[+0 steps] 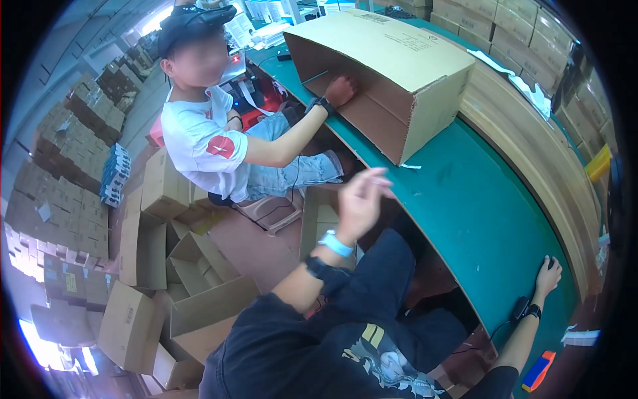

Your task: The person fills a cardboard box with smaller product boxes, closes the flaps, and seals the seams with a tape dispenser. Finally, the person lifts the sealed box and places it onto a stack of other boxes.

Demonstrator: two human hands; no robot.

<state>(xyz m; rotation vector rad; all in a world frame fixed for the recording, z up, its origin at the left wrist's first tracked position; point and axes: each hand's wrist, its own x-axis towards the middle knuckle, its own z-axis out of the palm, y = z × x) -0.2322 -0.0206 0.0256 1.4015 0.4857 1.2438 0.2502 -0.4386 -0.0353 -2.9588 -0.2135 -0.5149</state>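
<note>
My left hand (362, 203), somewhat blurred, is raised in front of the green table (458, 199)'s near edge. Its fingers point away from me, loosely bent, and nothing shows in them. A pale blue band circles that wrist. On the right part of the tabletop rests my right hand (548, 278), its fingers curled round a small dark thing (550, 263) too small to make out. A large cardboard box (435, 123) lies on its side farther along the table, open toward the seated co-worker. The co-worker's hand (341, 91) reaches into its opening.
Open cardboard boxes (199, 263) crowd the floor at my left. Stacked cartons (56, 199) stand farther left, and more cartons (512, 33) rise behind the table. An orange and blue object (539, 371) lies near my right forearm. A stool (272, 214) stands under the co-worker.
</note>
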